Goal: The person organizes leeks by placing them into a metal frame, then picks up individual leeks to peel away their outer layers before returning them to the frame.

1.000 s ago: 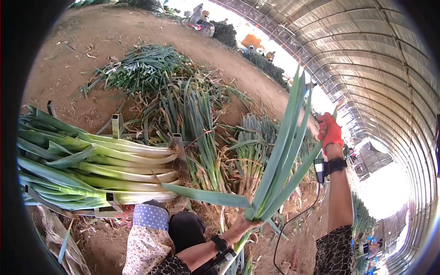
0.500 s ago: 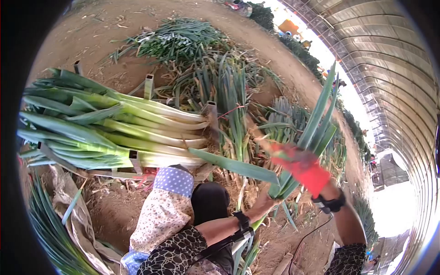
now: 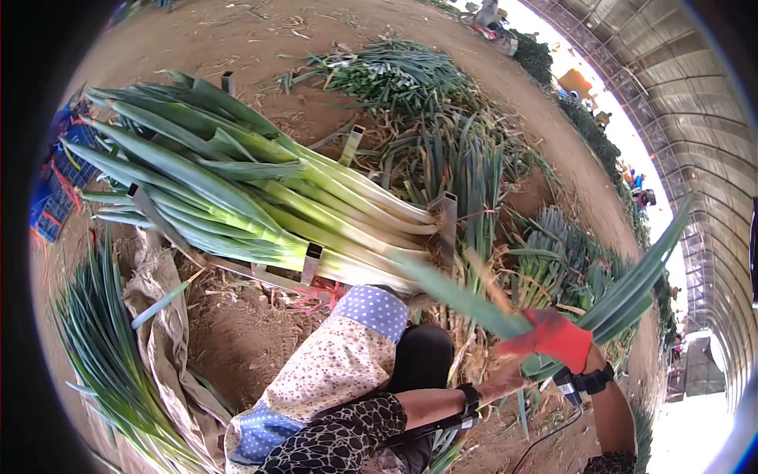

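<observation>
My right hand point(image 3: 553, 338), in a red glove, is closed on the leaves of a leek point(image 3: 624, 304); one broad leaf stretches left from it, blurred. Just below and left, my left hand point(image 3: 505, 378), bare, is wrapped round the same leek's stalk, partly hidden behind the leaves. A large pile of leeks point(image 3: 292, 186) lies on a metal rack point(image 3: 450, 225) to the left, green leaves to the left and white root ends to the right, against an upright post.
Loose leeks point(image 3: 118, 355) lie at lower left beside a brown cloth point(image 3: 162, 300). Bundled leeks point(image 3: 466, 174) and a cut green heap point(image 3: 403, 71) lie on the soil beyond the rack. A blue crate point(image 3: 63, 189) stands at far left.
The view has turned, so the rack and piles sit farther right. The held leek has tilted over to the right, and my red-gloved hand is now lower, close above my left hand.
</observation>
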Demonstrator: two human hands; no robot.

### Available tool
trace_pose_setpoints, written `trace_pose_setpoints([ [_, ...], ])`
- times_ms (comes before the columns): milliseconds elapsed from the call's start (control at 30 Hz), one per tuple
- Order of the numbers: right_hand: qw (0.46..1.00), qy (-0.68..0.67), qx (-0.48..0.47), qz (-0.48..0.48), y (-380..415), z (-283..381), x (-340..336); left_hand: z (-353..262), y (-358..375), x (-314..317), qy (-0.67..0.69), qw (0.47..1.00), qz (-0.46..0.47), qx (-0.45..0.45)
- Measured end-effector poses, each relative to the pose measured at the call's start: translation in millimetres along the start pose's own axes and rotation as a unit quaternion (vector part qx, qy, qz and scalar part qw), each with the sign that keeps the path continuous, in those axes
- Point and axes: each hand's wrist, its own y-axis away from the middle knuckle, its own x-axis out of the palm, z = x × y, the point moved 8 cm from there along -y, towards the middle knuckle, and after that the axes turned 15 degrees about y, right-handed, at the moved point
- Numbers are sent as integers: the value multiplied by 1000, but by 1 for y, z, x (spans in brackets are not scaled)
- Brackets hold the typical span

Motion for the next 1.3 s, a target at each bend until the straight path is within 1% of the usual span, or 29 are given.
trace_pose_setpoints([
  [33,997,-70,18,-15,1,-6,-3,0,2,2,22,1000,11,-12],
  [67,975,-216,-22,-51,-4,0,-8,-1,3,5,44,998,22,-25],
  [167,940,-305,-69,-136,-2,15,-38,-5,7,10,67,996,41,-49],
  [300,928,-315,-13,-198,-8,7,-58,7,3,7,93,994,47,-45],
  [333,930,-213,57,-294,-3,9,-68,12,2,5,97,993,47,-43],
  [367,923,37,-24,-381,-1,17,-80,17,-1,-1,94,994,45,-44],
  [400,846,285,-102,-440,-3,14,-76,22,-2,-4,101,993,41,-39],
  [433,703,511,-171,-463,-2,14,-61,23,-3,-7,108,993,38,-34],
  [467,643,635,-94,-417,-6,2,-64,21,0,-8,126,991,29,-23],
  [500,809,244,-177,-505,-4,-73,-105,20,1,-11,136,991,15,-14],
  [567,754,137,-186,-614,25,-117,-146,23,0,-15,147,989,-18,1],
  [633,670,302,3,-678,108,-91,-181,16,-3,-20,153,986,-61,22],
  [700,691,113,87,-709,156,-159,-180,-20,-6,-26,168,977,-117,56],
  [767,652,-50,161,-739,200,-229,-159,-42,-16,-41,173,977,-112,49],
  [800,674,-1,302,-675,208,-281,-131,-59,-18,-48,169,978,-120,33],
  [833,703,140,481,-505,208,-327,-101,-67,-25,-59,214,961,-148,98],
  [867,710,314,583,-240,200,-365,-53,-77,-24,-65,206,960,-173,82],
  [900,706,435,515,-216,191,-350,-4,-91,-22,-73,196,959,-197,65],
  [933,722,402,453,-335,186,-374,46,-109,-24,-79,202,954,-191,111],
  [967,777,254,422,-391,169,-366,79,-128,-26,-86,207,948,-187,156],
  [1000,781,243,143,-557,144,-335,109,-148,-23,-92,212,934,-222,184],
  [1033,840,105,212,-488,119,-269,119,-168,-19,-94,215,920,-256,207],
  [1067,851,-94,125,-502,94,-234,134,-193,-16,-94,200,913,-263,241],
  [1100,872,-40,125,-472,78,-184,133,-217,-12,-96,184,905,-267,277],
  [1133,851,108,81,-508,55,-170,140,-239,-7,-97,160,901,-260,307],
  [1167,852,41,28,-522,49,-134,133,-261,0,-103,103,900,-257,337],
  [1200,839,75,79,-534,36,-119,131,-282,7,-108,46,894,-256,366],
  [1267,786,79,4,-613,10,-103,119,-323,34,-109,-6,887,-260,380],
  [1300,760,60,-37,-646,0,-87,108,-341,48,-109,33,890,-264,371],
])
